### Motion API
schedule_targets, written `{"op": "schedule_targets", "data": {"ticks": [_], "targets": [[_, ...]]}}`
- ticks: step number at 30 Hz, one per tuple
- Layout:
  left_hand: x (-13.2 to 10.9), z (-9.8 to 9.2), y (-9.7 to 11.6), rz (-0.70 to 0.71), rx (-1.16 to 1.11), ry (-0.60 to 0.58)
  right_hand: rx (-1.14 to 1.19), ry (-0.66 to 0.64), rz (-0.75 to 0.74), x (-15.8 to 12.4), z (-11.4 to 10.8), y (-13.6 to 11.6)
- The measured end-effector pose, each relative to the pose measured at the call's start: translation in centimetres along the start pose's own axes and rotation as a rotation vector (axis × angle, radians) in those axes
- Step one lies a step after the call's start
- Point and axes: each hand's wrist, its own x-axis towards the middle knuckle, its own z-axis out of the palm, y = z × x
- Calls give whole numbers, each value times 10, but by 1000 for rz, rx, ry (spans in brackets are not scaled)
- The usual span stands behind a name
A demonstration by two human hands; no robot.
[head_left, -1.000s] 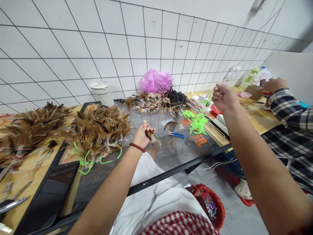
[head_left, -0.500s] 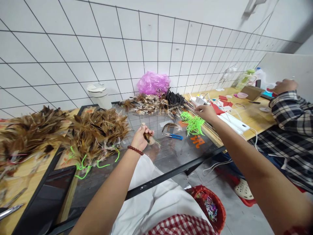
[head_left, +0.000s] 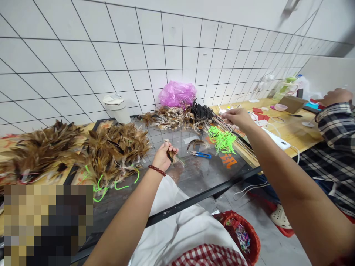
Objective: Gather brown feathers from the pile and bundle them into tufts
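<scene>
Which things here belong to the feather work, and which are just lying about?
Likely in the job:
feather bundle in the left hand
brown feather piles
green cords
blue snips

Apparently just lying about:
white lidded cup
brown box
pink bowl

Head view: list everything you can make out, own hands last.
Table: one, dark, centre
Feather heaps: two, brown, left
Mixed feathers: one pile, brown and pale, far edge
Black strands: one bunch, black, beside mixed feathers
Bag: one, pink, at wall
Cup: one, white, far edge
Green cords: uncounted, green, right of centre, some left
Snips: one, blue, centre
Loose feathers: few, dark, behind snips
Box: one, brown, right
Jug: one, green lid, right
Bowl: one, pink, right
Bin: one, red, floor
Co-worker's hand: one, plaid sleeve, right
Lower-left corner: pixelated
Bracelet: one, dark red, left wrist
Left hand: one, holding brown feather bundle
Right hand: one, near green cords, contents unclear
</scene>
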Motion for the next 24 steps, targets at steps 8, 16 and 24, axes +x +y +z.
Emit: {"op": "schedule_targets", "data": {"ticks": [8, 16, 24], "targets": [[-14, 11, 6, 38, 21, -131, 599, -414, -37, -45, 66, -81], [-12, 8, 17, 162, 75, -89, 621, -588, 8, -68, 177, -78], [-4, -4, 8, 122, 457, -140, 485, -334, -215, -72, 197, -38]]}}
